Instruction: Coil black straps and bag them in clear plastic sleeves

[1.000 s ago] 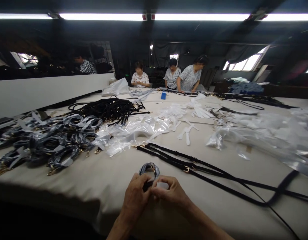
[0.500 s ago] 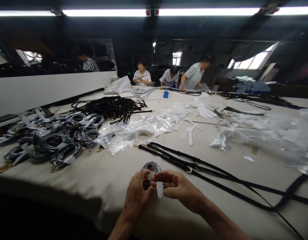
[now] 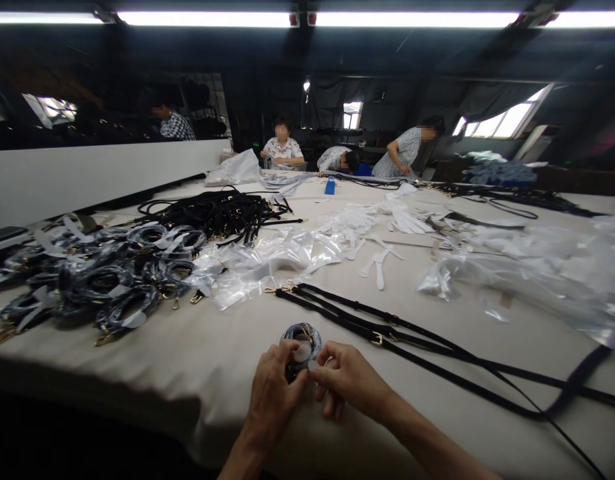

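Note:
Near the table's front edge, my left hand (image 3: 273,387) is closed on a coiled black strap (image 3: 314,337) in clear plastic, fingers and thumb gripping its left and lower side. A white paper-like strip (image 3: 302,353) passes around the coil, its rounded part lying at the ring's opening. At the coil's lower right, my right hand (image 3: 354,381) pinches an end of this strip between thumb and index finger; its other fingers curl below. Three or so loose black straps (image 3: 332,313) with gold hardware stretch to the right, just beyond my hands.
Finished-looking wrapped coils (image 3: 104,283) are heaped at left, behind them a pile of black straps (image 3: 202,213). Clear plastic bags (image 3: 282,257) and white strips (image 3: 378,267) lie mid-table, more plastic (image 3: 527,267) at right. Several people work along the far side.
My right hand has brought the strip's hanging end in against the coil and now pinches it there. My left hand keeps its grip. Far off, two people have bent or shifted.

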`<state>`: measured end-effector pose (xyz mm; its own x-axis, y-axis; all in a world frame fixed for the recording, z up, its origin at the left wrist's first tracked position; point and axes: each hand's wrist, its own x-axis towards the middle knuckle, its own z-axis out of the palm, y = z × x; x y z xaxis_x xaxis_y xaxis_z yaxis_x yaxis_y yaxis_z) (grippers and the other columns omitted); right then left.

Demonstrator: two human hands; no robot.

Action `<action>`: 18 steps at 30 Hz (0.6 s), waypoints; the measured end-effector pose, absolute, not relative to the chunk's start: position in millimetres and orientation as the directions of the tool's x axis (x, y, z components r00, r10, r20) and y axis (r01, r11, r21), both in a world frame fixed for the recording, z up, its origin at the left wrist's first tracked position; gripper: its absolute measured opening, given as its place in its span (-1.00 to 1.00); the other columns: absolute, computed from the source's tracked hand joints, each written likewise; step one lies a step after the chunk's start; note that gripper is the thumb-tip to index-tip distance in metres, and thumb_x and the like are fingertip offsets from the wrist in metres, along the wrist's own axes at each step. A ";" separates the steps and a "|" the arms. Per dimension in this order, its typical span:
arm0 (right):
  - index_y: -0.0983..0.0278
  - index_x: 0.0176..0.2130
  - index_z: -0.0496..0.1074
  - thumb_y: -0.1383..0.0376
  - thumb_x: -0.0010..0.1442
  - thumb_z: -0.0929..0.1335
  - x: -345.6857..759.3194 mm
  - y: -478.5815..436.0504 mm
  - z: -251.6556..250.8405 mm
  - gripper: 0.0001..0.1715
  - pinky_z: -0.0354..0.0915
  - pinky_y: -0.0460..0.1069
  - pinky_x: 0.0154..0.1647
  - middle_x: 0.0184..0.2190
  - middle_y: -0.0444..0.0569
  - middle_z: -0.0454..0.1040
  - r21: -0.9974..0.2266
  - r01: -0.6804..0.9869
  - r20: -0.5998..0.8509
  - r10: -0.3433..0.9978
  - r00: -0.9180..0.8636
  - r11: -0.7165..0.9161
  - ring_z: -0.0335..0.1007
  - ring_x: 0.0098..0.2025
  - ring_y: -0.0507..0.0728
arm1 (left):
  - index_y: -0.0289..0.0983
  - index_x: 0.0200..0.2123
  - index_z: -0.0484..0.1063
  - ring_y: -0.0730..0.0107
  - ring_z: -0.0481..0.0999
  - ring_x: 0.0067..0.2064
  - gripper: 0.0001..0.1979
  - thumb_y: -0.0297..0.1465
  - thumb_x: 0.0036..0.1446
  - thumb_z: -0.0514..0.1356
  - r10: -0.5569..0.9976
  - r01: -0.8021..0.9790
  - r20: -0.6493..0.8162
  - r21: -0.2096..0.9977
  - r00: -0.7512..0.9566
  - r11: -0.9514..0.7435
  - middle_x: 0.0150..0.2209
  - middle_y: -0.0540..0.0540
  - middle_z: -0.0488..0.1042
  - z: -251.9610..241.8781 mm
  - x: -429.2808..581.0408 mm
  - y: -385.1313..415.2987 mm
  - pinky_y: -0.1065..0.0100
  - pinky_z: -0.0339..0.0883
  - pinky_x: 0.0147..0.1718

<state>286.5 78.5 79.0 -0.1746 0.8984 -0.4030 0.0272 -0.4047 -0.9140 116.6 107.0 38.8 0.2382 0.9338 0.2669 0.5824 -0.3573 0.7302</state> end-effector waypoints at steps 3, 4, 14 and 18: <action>0.24 -0.37 0.22 0.10 -0.02 0.43 283.0 87.8 77.0 -0.62 0.15 -0.17 -0.84 -0.58 -0.08 0.52 -0.894 0.093 -0.448 0.882 -0.148 -0.439 0.36 -0.71 0.07 | -0.15 -0.18 0.44 0.19 0.49 -0.27 -0.77 -0.41 0.03 0.25 0.903 0.597 0.353 0.679 0.243 -0.427 -0.31 -0.03 0.51 39.1 117.8 104.4 0.15 0.42 -0.24; 0.24 -0.39 0.22 0.11 -0.01 0.43 281.7 91.2 77.3 -0.64 0.12 -0.17 -0.85 -0.58 -0.08 0.52 -0.887 0.113 -0.460 0.878 -0.132 -0.448 0.34 -0.73 0.06 | -0.15 -0.17 0.44 0.19 0.49 -0.27 -0.76 -0.43 0.03 0.24 0.890 0.599 0.382 0.662 0.249 -0.452 -0.32 -0.03 0.51 39.3 118.3 103.6 0.15 0.41 -0.24; 0.25 -0.43 0.27 0.29 0.02 0.37 278.9 107.8 87.8 -0.85 0.07 -0.20 -0.86 -0.71 -0.16 0.42 -0.847 0.199 -0.515 0.853 -0.085 -0.492 0.26 -0.75 0.01 | -0.14 -0.07 0.36 0.22 0.48 -0.26 -0.66 -0.53 0.08 0.22 0.769 0.608 0.538 0.495 0.346 -0.620 -0.27 0.00 0.54 39.3 120.5 100.6 0.22 0.28 -0.28; 0.28 -0.39 0.35 0.30 0.00 0.36 284.5 103.8 87.2 -0.88 0.23 -0.17 -0.74 -0.73 -0.18 0.38 -0.891 0.154 -0.444 0.890 -0.106 -0.427 0.32 -0.69 0.04 | -0.16 -0.07 0.36 0.23 0.48 -0.27 -0.65 -0.57 0.07 0.20 0.757 0.609 0.555 0.481 0.345 -0.631 -0.29 0.00 0.54 40.7 121.3 99.2 0.24 0.24 -0.28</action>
<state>284.5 103.8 87.2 -0.1062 0.8895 -0.4444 0.1541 -0.4268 -0.8911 121.3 99.2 40.7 0.3450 0.7568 0.5552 0.6090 -0.6306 0.4811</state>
